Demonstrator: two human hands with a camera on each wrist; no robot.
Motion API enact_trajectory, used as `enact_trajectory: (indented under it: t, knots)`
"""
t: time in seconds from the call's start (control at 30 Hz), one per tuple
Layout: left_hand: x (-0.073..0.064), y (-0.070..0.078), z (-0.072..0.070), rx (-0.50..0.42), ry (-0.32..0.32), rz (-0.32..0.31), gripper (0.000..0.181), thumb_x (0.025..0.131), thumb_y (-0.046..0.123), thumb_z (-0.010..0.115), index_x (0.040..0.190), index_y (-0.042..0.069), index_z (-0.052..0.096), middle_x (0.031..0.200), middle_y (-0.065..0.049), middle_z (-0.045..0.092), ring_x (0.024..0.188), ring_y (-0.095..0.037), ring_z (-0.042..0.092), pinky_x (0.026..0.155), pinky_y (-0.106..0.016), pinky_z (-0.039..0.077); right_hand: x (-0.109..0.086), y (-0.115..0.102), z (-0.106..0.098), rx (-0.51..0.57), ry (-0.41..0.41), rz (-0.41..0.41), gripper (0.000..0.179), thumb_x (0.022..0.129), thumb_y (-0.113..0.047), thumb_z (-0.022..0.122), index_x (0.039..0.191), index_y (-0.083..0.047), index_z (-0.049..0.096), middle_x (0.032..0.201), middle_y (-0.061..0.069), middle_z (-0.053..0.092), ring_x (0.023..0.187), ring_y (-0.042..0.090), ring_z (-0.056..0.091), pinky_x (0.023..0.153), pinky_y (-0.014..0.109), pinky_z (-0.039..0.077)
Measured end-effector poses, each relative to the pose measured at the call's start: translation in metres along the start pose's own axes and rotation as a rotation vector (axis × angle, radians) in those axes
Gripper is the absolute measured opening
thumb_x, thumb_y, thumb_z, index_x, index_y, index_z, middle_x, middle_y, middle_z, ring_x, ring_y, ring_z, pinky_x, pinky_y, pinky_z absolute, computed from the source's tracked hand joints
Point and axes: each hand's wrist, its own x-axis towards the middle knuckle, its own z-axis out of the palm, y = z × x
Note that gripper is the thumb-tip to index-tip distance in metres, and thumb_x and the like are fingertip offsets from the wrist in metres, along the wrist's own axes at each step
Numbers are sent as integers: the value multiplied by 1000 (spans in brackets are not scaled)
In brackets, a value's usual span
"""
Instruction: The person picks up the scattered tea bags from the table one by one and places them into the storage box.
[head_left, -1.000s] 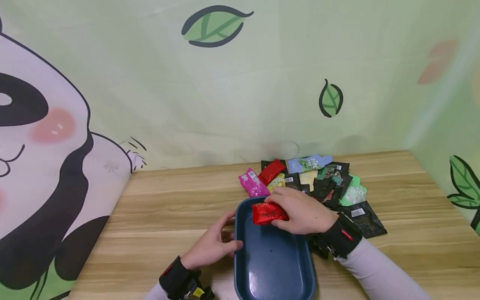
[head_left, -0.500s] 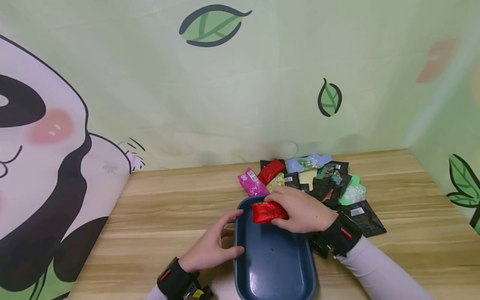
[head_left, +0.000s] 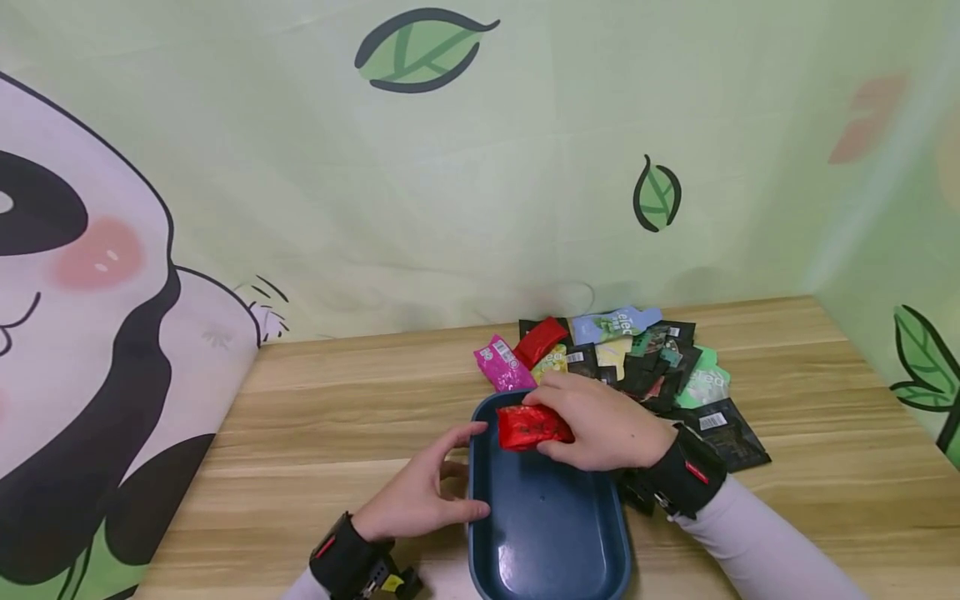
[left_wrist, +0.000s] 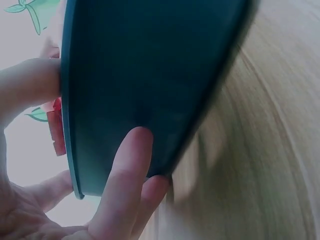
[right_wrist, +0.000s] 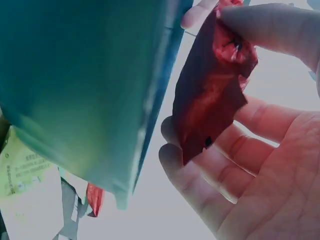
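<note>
My right hand [head_left: 611, 423] pinches a shiny red snack packet [head_left: 528, 428] between thumb and fingers, over the far end of a dark blue plastic tray [head_left: 551, 533]. The right wrist view shows that packet [right_wrist: 207, 102] beside the tray's wall [right_wrist: 95, 95]. At the tray's left side, my left hand [head_left: 416, 500] holds the wall, thumb and forefinger across the rim. Close up in the left wrist view, other left fingers [left_wrist: 132, 160] lie against the outer wall [left_wrist: 130, 70]. The tray floor under the right hand is partly hidden.
Several packets lie heaped behind and right of the tray: a pink one [head_left: 504, 364], a red one [head_left: 541, 342], a blue one [head_left: 615, 324], a green one [head_left: 708, 379] and a black one [head_left: 727, 433]. A printed cloth backdrop [head_left: 465, 208] rises behind the wooden table [head_left: 337, 400].
Left forefinger and thumb have reached a little farther over the tray's rim. The red packet stays in my right hand, shifted very slightly left; the whole head view has drifted a little.
</note>
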Motion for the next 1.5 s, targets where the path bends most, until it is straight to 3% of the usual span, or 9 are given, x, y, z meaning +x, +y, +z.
enact_trajectory:
  t: [0.2, 0.43, 0.63, 0.87, 1.23, 1.5]
  knots:
    - [0, 0, 1, 0, -1, 8, 85, 82, 25, 78, 154, 22, 35, 151, -2, 41, 134, -24, 40, 102, -44, 45, 13, 2, -18, 24, -14, 14, 96, 78, -71, 62, 154, -17, 41, 139, -1, 49, 120, 11, 45, 95, 31, 49]
    - [2, -1, 1, 5, -13, 4, 87, 81, 27, 78, 155, 22, 33, 149, -4, 43, 131, -26, 44, 100, -43, 47, 66, 10, -40, -51, -56, 13, 87, 80, -58, 70, 148, -10, 47, 132, 5, 53, 114, 18, 49, 92, 34, 50]
    - [2, -2, 1, -11, -25, -12, 89, 81, 30, 78, 156, 23, 31, 149, -7, 41, 123, -27, 54, 98, -42, 49, 107, 20, -27, -126, -149, 61, 86, 82, -57, 67, 148, -6, 48, 139, 12, 53, 124, 25, 50, 105, 38, 43]
    - [0, -1, 1, -23, -24, -18, 89, 81, 29, 79, 156, 22, 32, 149, -10, 41, 117, -27, 59, 95, -41, 51, 137, 26, -5, -204, -232, 86, 81, 83, -54, 65, 143, -2, 51, 133, 16, 57, 121, 28, 54, 104, 38, 43]
    - [-2, -1, 1, -8, -14, -10, 89, 81, 30, 78, 156, 23, 31, 148, -7, 42, 116, -27, 59, 95, -42, 51, 156, 17, 16, -267, -373, 175, 75, 85, -50, 63, 142, -1, 52, 133, 16, 58, 120, 28, 53, 102, 40, 45]
    - [-3, 0, -1, 6, -5, -6, 90, 81, 35, 79, 156, 24, 31, 148, -9, 42, 116, -25, 59, 95, -40, 50, 164, 26, 34, -264, -376, 234, 56, 79, -39, 72, 122, -7, 59, 108, 10, 61, 94, 23, 57, 80, 35, 52]
